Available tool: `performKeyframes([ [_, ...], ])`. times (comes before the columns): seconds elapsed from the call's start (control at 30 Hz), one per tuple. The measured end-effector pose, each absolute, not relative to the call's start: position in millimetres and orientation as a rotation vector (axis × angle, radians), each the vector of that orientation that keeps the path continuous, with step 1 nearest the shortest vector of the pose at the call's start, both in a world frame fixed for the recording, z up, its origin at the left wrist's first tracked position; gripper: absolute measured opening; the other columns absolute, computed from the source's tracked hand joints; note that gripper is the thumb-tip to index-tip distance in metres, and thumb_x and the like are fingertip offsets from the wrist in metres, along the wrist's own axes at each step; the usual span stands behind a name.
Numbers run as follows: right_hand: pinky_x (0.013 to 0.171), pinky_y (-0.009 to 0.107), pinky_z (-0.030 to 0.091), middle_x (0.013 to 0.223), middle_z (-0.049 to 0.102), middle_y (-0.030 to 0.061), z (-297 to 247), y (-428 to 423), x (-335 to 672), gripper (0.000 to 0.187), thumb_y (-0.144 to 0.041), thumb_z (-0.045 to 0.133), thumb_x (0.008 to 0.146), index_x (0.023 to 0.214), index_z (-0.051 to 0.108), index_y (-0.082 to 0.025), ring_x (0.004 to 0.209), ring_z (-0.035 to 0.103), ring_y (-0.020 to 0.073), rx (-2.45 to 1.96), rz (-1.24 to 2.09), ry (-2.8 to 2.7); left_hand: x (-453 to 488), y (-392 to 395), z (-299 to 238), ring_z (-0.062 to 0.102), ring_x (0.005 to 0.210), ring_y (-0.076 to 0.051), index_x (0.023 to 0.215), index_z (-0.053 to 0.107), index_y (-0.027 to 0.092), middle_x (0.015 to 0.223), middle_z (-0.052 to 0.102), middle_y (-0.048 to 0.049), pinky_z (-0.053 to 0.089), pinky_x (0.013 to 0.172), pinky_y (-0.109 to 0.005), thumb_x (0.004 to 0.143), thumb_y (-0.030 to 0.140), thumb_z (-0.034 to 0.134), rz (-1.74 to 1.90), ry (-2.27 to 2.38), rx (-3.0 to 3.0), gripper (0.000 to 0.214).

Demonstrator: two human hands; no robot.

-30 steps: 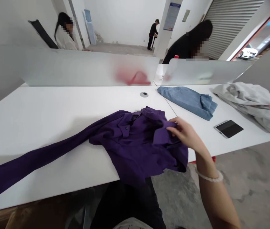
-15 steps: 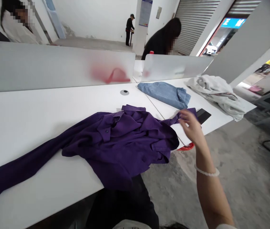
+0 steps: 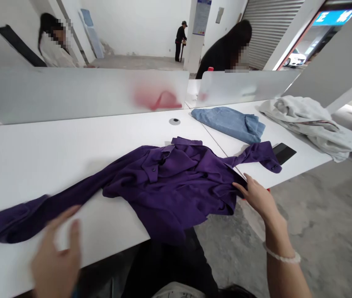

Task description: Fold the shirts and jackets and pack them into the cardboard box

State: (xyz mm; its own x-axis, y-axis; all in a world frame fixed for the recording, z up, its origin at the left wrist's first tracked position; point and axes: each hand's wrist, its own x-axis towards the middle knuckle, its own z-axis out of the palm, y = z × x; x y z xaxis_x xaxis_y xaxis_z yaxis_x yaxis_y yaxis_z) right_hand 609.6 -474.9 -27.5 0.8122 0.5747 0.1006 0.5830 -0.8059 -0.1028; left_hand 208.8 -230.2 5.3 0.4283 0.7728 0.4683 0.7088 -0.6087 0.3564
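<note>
A purple long-sleeved shirt lies spread on the white table, its hem hanging over the near edge. One sleeve stretches far left, the other reaches right toward a black phone. My right hand touches the shirt's right edge at the table's edge, fingers apart. My left hand hovers with fingers spread near the left sleeve, blurred by motion.
A folded blue denim garment and a heap of grey-white cloth lie at the right. Frosted dividers stand along the back. Other people are beyond them. A cable grommet sits mid-table. Concrete floor lies to the right.
My right hand laid the right sleeve out toward the phone, let it go and drew back to the shirt's edge. My left hand has come into view at the lower left.
</note>
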Motion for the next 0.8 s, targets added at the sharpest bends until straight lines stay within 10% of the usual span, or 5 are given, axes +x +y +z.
performKeyframes([
  [0.2, 0.075, 0.044, 0.051, 0.116, 0.054, 0.0213, -48.5, -496.9, 567.4, 0.074, -0.054, 0.044, 0.086, 0.144, 0.027, -0.012, 0.091, 0.064, 0.0311, -2.683, -0.03, -0.616, 305.8, -283.0, -38.8, 0.051, 0.121, -0.027, 0.127, 0.05, 0.018, 0.129, 0.058, -0.0094, 0.04, 0.104, -0.05, 0.089, 0.033, 0.051, 0.665, 0.291, 2.858, 0.04],
  [0.37, 0.091, 0.042, 0.047, 0.122, 0.058, 0.0132, -20.3, -499.2, 557.6, 0.047, -0.034, 0.044, 0.084, 0.129, 0.049, -0.018, 0.109, 0.057, 0.0263, -2.304, 0.027, -0.762, 310.9, -288.0, -44.3, 0.057, 0.113, -0.023, 0.093, 0.065, 0.021, 0.104, 0.068, -0.0041, 0.036, 0.107, -0.051, 0.093, 0.024, 0.043, 0.46, 0.313, 2.719, 0.022],
  [0.6, 0.073, 0.022, 0.05, 0.077, 0.069, 0.0031, 65.7, -523.0, 520.8, 0.019, -0.035, 0.058, 0.087, 0.099, 0.068, -0.024, 0.073, 0.065, 0.0141, -1.468, 0.432, -1.651, 245.2, -257.8, 22.8, 0.056, 0.116, -0.021, 0.094, 0.068, 0.034, 0.099, 0.071, 0.0054, 0.048, 0.097, -0.031, 0.085, 0.043, 0.057, -0.308, 0.169, 2.275, 0.017],
  [0.7, 0.064, 0.019, 0.049, 0.071, 0.068, 0.0036, 65.5, -504.9, 521.2, 0.03, -0.041, 0.056, 0.088, 0.107, 0.065, -0.02, 0.065, 0.064, 0.0124, -0.833, 0.735, -2.018, 240.5, -238.6, 36.0, 0.059, 0.112, -0.02, 0.107, 0.065, 0.037, 0.111, 0.068, 0.0043, 0.05, 0.094, -0.03, 0.087, 0.043, 0.051, -0.195, 0.255, 2.363, 0.025],
  [0.8, 0.069, 0.024, 0.051, 0.08, 0.068, 0.0057, 49.3, -469.3, 539.3, 0.029, -0.034, 0.047, 0.094, 0.114, 0.06, -0.018, 0.073, 0.065, 0.0134, -1.313, 0.678, -1.639, 263.4, -205.6, 28.0, 0.061, 0.107, -0.021, 0.112, 0.063, 0.028, 0.113, 0.067, -0.0021, 0.048, 0.097, -0.035, 0.092, 0.041, 0.038, 0.157, 0.465, 2.568, 0.034],
])
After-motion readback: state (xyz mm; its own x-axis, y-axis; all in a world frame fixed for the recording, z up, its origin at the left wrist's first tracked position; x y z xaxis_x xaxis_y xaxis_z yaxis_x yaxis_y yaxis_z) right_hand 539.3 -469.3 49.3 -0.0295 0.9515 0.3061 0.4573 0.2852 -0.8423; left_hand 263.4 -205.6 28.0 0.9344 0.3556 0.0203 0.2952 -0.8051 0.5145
